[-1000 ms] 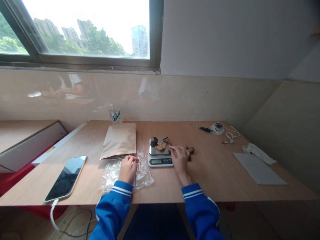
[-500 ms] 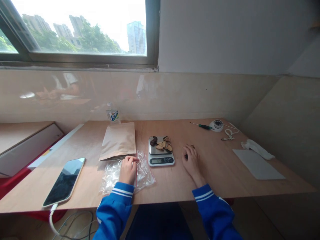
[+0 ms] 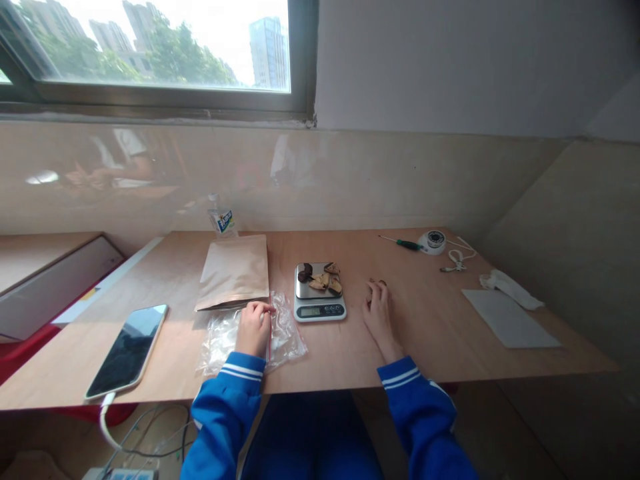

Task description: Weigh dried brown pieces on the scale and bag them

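My left hand (image 3: 254,328) rests on a clear plastic bag (image 3: 287,333) lying flat on the wooden table (image 3: 350,360), thumb and fingers pinched at the bag's top edge. A small digital scale (image 3: 319,309) stands just right of the bag, with several dried brown and tan pieces (image 3: 320,279) on its pan. My right hand (image 3: 379,312) lies on the table right of the scale, its fingertips gathered around a small brown piece (image 3: 382,283). Both sleeves are blue with white stripes.
A kraft paper pouch (image 3: 235,270) lies behind the plastic bag, a small bottle (image 3: 220,219) behind it. A phone (image 3: 127,350) on a cable lies at left. At the right are a green screwdriver (image 3: 404,244), a round white device (image 3: 433,241), a cord (image 3: 453,261), a sheet (image 3: 507,319) and a cloth (image 3: 507,287).
My right hand left the scale's edge and moved right to the brown piece on the table. My left hand stayed on the plastic bag. The view tilted down slightly.
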### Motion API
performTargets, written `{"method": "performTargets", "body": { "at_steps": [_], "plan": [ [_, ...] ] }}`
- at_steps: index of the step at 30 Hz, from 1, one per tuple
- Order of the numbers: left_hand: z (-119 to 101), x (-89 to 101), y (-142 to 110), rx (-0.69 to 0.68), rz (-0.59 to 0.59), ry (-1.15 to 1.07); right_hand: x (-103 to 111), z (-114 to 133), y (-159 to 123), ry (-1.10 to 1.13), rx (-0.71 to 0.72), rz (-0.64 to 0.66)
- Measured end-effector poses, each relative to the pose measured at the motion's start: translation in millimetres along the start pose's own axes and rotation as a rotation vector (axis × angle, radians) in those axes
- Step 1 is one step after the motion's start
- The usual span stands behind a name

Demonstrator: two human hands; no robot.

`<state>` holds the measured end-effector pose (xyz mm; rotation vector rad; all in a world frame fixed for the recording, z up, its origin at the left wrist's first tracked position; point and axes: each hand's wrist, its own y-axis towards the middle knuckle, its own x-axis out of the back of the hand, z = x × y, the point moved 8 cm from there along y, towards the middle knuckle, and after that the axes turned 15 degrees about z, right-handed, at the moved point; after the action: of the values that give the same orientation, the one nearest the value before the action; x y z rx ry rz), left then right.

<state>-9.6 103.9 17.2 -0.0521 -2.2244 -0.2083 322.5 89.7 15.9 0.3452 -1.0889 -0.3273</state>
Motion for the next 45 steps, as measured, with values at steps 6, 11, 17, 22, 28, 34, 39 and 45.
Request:
{"method": "performTargets", "body": {
  "at_steps": [6,11,17,22,28,34,39,45],
  "plan": [
    [0.7,-0.2,0.1,-0.001,-0.012,0.007,-0.6,-0.3,0.3,0.058,0.028,-0.014],
    [-0.4,0.2,-0.1,-0.011,-0.012,0.005,4.1,0.1,0.9,0.126,0.027,-0.071],
    [-0.4,0.4,0.2,-0.005,-0.017,0.005,10.5,-2.7,-1.0,0.163,0.006,-0.089],
    [-1.0,-0.2,0.4,0.009,0.005,0.005,15.5,0.0,-2.8,0.138,0.010,-0.121],
    [-0.7,0.3,1.1,0.028,0.027,0.008,-0.6,53.2,-0.9,-0.026,0.300,0.144],
    [1.6,0.0,2.3,0.010,0.013,0.010,5.9,28.8,-2.3,-0.034,0.156,0.055],
    [1.8,0.3,1.9,0.013,0.004,0.019,15.3,-5.6,-10.3,-0.039,-0.054,-0.076],
    [0.5,-0.4,2.0,0.031,0.036,0.013,9.2,-12.1,-12.5,-0.009,-0.079,-0.067]
  ]
}}
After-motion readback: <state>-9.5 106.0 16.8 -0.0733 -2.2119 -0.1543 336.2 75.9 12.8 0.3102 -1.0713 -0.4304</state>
